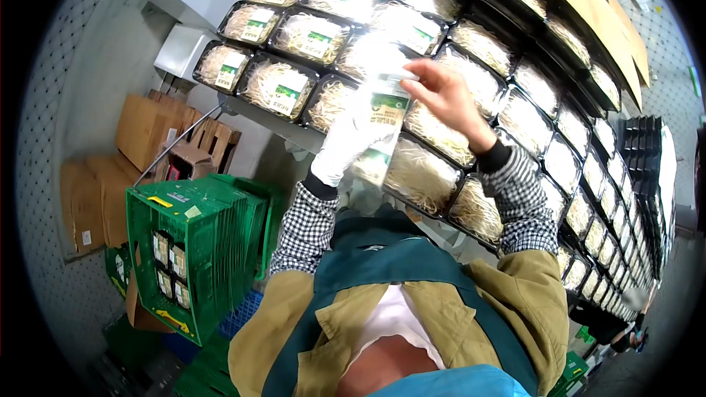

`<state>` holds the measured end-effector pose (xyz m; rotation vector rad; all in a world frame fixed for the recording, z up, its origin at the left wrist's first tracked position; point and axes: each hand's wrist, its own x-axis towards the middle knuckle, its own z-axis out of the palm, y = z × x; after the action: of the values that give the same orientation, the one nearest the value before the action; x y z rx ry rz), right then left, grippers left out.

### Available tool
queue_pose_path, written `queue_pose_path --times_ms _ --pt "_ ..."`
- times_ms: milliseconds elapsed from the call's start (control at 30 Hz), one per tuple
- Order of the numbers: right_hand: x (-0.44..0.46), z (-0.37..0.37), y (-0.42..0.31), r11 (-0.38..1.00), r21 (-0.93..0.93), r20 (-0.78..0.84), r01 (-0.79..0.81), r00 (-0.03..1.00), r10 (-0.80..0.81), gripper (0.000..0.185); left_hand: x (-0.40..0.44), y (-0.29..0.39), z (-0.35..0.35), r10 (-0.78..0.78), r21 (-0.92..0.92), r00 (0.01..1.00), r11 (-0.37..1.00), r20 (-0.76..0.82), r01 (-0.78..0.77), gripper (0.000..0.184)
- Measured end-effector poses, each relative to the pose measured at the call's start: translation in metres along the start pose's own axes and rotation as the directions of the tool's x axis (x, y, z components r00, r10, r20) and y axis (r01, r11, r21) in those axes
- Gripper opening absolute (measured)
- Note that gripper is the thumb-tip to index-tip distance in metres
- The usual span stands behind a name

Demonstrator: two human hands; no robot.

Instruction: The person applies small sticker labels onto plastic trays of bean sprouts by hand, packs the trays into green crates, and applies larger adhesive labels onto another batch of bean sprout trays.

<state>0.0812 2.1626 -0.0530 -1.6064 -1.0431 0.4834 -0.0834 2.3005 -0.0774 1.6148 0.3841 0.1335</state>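
Note:
My left hand (pixel 346 143), in a white glove, is closed round a strip of green and white labels (pixel 387 114) that hangs over the trays. At the strip's top end, my bare right hand (pixel 445 95) has thumb and forefinger close together; glare hides what, if anything, is between them. Below and around both hands lie black trays of pale sprouts (pixel 423 176) in rows. Trays at the left carry a green and white label, such as the labelled tray (pixel 278 90). Those at the right show no label.
Green crates (pixel 184 209) stand at the lower left, one holding several small packs. Cardboard boxes (pixel 147 132) and a wooden pallet (pixel 215 140) are behind them. Stacked black trays (pixel 640 154) stand at the right. A person (pixel 631 340) is partly visible at the lower right.

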Motion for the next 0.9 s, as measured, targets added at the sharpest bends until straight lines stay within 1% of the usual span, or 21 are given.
queue_pose_path --times_ms 33,100,167,200,233,300,333,367,400,433,467,500,533,633,700,733,767,800,833,867,900 --pt "-0.009 0.003 -0.013 0.960 -0.260 -0.095 0.099 0.987 -0.127 0.027 0.006 0.015 0.009 0.113 -0.141 0.993 0.983 -0.023 -0.115 0.048" --pt "-0.015 0.003 -0.035 0.888 -0.401 -0.168 0.226 0.934 -0.314 0.015 0.016 0.029 0.023 0.217 -0.367 0.970 0.898 -0.107 -0.241 0.043" --pt "-0.017 -0.006 -0.042 0.805 -0.514 -0.160 0.297 0.888 -0.430 0.017 0.026 0.033 0.029 0.270 -0.305 0.945 0.898 -0.183 -0.316 0.037" --pt "-0.013 -0.015 -0.041 0.730 -0.591 -0.121 0.343 0.857 -0.500 0.017 0.027 0.037 0.035 0.198 -0.273 0.948 0.925 -0.248 -0.264 0.032" --pt "-0.007 -0.022 -0.039 0.647 -0.659 -0.074 0.384 0.823 -0.564 0.017 0.027 0.037 0.038 0.116 -0.340 0.977 0.924 -0.181 -0.173 0.032" --pt "0.017 -0.038 -0.010 0.687 -0.583 -0.210 0.434 0.736 -0.644 0.023 0.028 0.030 0.042 -0.041 -0.448 0.999 0.894 -0.033 0.022 0.031" --pt "0.032 -0.053 0.000 0.812 -0.528 -0.411 0.248 0.763 -0.500 0.018 0.026 0.016 0.041 -0.035 -0.266 0.997 0.962 0.074 0.053 0.035" --pt "0.057 -0.075 0.015 0.924 -0.324 -0.559 0.202 0.747 -0.359 0.012 0.022 -0.001 0.041 0.032 -0.281 0.987 0.960 0.159 0.014 0.027" --pt "0.085 -0.094 0.034 0.969 -0.216 -0.653 0.123 0.719 -0.237 0.015 0.010 0.003 0.039 -0.059 -0.274 0.982 0.956 0.179 0.108 0.028" --pt "0.107 -0.115 0.055 0.928 -0.369 -0.649 -0.048 0.728 -0.220 0.022 -0.003 0.012 0.036 -0.148 -0.265 0.969 0.944 0.198 0.198 0.029" --pt "0.131 -0.128 0.092 0.934 -0.342 -0.663 -0.099 0.730 -0.166 0.027 -0.013 0.020 0.035 -0.194 -0.285 0.965 0.928 0.175 0.238 0.029" --pt "0.148 -0.136 0.126 0.898 -0.373 -0.637 -0.233 0.768 -0.066 0.026 -0.021 0.023 0.033 -0.238 -0.305 0.959 0.912 0.151 0.274 0.029" --pt "0.161 -0.141 0.161 0.789 -0.543 -0.595 -0.289 0.795 -0.118 0.027 -0.030 0.021 0.027 -0.200 -0.256 0.976 0.942 0.091 0.217 0.029" --pt "0.164 -0.132 0.201 0.239 -0.927 -0.336 -0.288 0.922 -0.193 0.048 -0.044 0.009 0.019 -0.236 -0.352 0.971 0.906 0.040 0.234 0.032" --pt "0.149 -0.117 0.166 0.199 -0.904 -0.398 -0.379 0.915 -0.063 0.061 -0.040 0.010 0.017 -0.238 -0.331 0.971 0.915 0.016 0.230 0.031" --pt "0.138 -0.116 0.156 0.171 -0.939 -0.321 -0.298 0.938 -0.129 0.073 -0.037 0.011 0.019 -0.236 -0.328 0.972 0.917 0.010 0.227 0.031" --pt "0.126 -0.115 0.142 0.201 -0.952 -0.243 -0.229 0.969 -0.047 0.076 -0.030 0.016 0.023 -0.240 -0.309 0.970 0.925 -0.024 0.221 0.029" --pt "0.113 -0.113 0.131 0.503 -0.858 -0.136 -0.104 0.990 -0.027 0.079 -0.023 0.013 0.026 -0.248 -0.306 0.968 0.925 -0.029 0.227 0.029" --pt "0.089 -0.100 0.079 0.879 -0.427 -0.002 -0.215 0.972 0.237 0.075 -0.015 0.007 0.029 -0.257 -0.302 0.966 0.924 -0.034 0.235 0.029" --pt "0.064 -0.092 0.057 0.994 -0.046 0.169 -0.097 0.980 0.103 0.063 -0.006 -0.001 0.031 -0.281 -0.256 0.960 0.928 -0.004 0.271 0.037" --pt "0.038 -0.077 0.027 0.952 0.250 0.208 -0.178 0.970 0.127 0.049 0.001 -0.001 0.036 -0.211 -0.257 0.977 0.946 -0.018 0.199 0.038"
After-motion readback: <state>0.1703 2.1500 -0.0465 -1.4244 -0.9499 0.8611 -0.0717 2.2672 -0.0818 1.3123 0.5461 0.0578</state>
